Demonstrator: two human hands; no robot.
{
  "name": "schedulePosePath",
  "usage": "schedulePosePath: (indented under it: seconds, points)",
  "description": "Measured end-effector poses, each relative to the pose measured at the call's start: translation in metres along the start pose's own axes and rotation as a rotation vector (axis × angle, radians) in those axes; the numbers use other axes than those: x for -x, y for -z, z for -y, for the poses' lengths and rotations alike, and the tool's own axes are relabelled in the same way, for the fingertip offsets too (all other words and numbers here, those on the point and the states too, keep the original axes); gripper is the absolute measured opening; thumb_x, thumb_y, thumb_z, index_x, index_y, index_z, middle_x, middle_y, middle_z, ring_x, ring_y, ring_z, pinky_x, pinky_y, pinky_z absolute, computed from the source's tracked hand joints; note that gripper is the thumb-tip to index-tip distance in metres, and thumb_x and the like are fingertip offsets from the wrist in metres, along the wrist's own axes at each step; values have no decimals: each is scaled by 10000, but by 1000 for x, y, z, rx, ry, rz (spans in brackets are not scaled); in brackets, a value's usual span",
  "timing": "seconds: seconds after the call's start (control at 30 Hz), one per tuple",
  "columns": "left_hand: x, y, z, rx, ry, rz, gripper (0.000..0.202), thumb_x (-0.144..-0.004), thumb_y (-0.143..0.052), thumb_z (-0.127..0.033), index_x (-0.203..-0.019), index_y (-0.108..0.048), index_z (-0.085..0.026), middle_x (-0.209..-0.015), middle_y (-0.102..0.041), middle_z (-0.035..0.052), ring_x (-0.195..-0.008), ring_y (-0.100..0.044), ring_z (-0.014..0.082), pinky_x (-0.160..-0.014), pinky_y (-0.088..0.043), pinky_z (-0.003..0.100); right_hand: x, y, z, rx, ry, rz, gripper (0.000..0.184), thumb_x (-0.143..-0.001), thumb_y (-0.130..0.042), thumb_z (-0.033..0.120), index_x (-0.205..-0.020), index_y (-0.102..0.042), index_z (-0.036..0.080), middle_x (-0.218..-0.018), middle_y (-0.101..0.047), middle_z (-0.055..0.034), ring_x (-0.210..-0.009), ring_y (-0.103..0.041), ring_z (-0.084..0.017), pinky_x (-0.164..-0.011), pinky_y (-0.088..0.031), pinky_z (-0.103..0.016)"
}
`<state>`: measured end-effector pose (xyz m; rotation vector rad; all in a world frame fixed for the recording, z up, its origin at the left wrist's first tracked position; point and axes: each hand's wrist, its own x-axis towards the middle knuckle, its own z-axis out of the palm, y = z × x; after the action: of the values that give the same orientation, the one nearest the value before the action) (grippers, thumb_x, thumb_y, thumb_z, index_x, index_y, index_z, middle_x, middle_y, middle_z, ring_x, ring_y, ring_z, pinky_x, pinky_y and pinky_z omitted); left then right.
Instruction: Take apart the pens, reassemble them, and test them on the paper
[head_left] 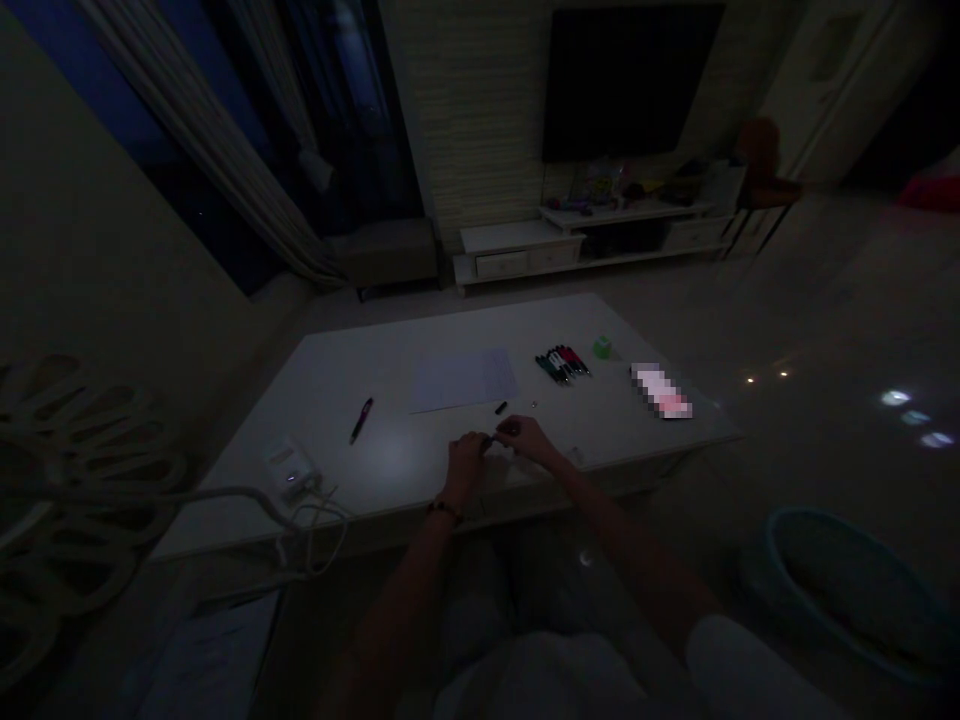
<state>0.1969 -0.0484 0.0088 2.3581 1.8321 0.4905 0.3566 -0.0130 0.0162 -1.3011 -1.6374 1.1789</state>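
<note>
Where left hand (466, 462) meets right hand (525, 438), a small dark object (488, 442) is half-hidden.

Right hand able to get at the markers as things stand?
Probably yes. The right hand is over the near side of the table, with the markers just beyond it. Only a tiny bright bit lies near the way, and it looks too small to block.
</note>
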Motion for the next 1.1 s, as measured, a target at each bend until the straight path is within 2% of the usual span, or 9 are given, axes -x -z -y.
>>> schedulePosePath:
  seconds: [0.1, 0.2, 0.3, 0.4, 0.53, 0.6, 0.67, 1.0, 1.1]
  points:
    - [2, -3, -2, -52, -10, 10, 173, -914, -402, -239, -993, -552, -204, -957, -598, 40, -951, -519, 166, -798, -309, 305, -4, 2, -2, 58, -2, 43, 295, -715, -622, 405, -675, -639, 114, -611, -652, -50, -500, -569, -109, -496, -423, -206]
    - [7, -6, -2, -81, 7, 20, 169, -915, -396, -230, -998, -541, -208, -960, -588, 42, -951, -515, 167, -794, -303, 313, -6, 3, -5, 53, 23, 46, 253, -684, -662, 362, -749, -644, 119, -679, -671, -49, -516, -575, -103, -506, -432, -202]
    - [12, -11, 0, -101, 6, 26, 165, -910, -395, -204, -995, -536, -206, -944, -579, 42, -931, -513, 168, -788, -304, 317, -6, 3, -9, 77, -12, 63, 235, -722, -624, 352, -711, -633, 117, -625, -653, -41, -490, -565, -101, -482, -424, -198]
    - [15, -16, 2, -114, -12, 2, 168, -906, -394, -187, -1002, -530, -204, -942, -572, 42, -919, -507, 171, -793, -307, 319, -7, 4, -11, 80, 10, 47, 206, -662, -683, 304, -745, -635, 121, -651, -659, -34, -538, -587, -110, -497, -431, -194]
    - [15, -17, 2, -95, 3, -9, 185, -916, -371, -195, -1022, -521, -200, -950, -570, 48, -922, -502, 172, -792, -316, 314, -7, 5, -11, 163, -49, 99, 253, -682, -672, 369, -672, -651, 117, -571, -646, -48, -494, -571, -123, -487, -414, -209]
    - [15, -16, 1, -98, 14, -5, 192, -917, -360, -189, -1025, -520, -197, -957, -568, 56, -926, -500, 175, -792, -319, 316, -7, 6, -11, 201, -7, 110, 236, -673, -679, 355, -661, -662, 120, -609, -666, -57, -538, -589, -128, -521, -419, -210]
    - [16, -15, 0, -104, 27, 5, 191, -914, -363, -183, -1028, -516, -193, -965, -566, 62, -927, -497, 178, -796, -322, 320, -8, 7, -11, 187, 34, 99, 236, -658, -689, 353, -719, -679, 126, -695, -691, -62, -603, -610, -134, -554, -427, -208]
    - [18, -12, -2, -94, 23, 17, 198, -909, -362, -167, -1036, -511, -190, -968, -560, 67, -923, -485, 184, -793, -326, 326, -8, 3, -16, 51, -20, 100, 271, -695, -634, 379, -717, -654, 110, -639, -664, -55, -531, -575, -121, -521, -429, -220]
    - [19, -13, -1, -85, 14, -3, 189, -913, -355, -178, -1009, -519, -188, -958, -555, 63, -920, -485, 183, -781, -333, 315, -9, 1, -18, 21, 34, 72, 246, -623, -699, 330, -731, -646, 115, -680, -671, -51, -598, -595, -125, -575, -446, -220]
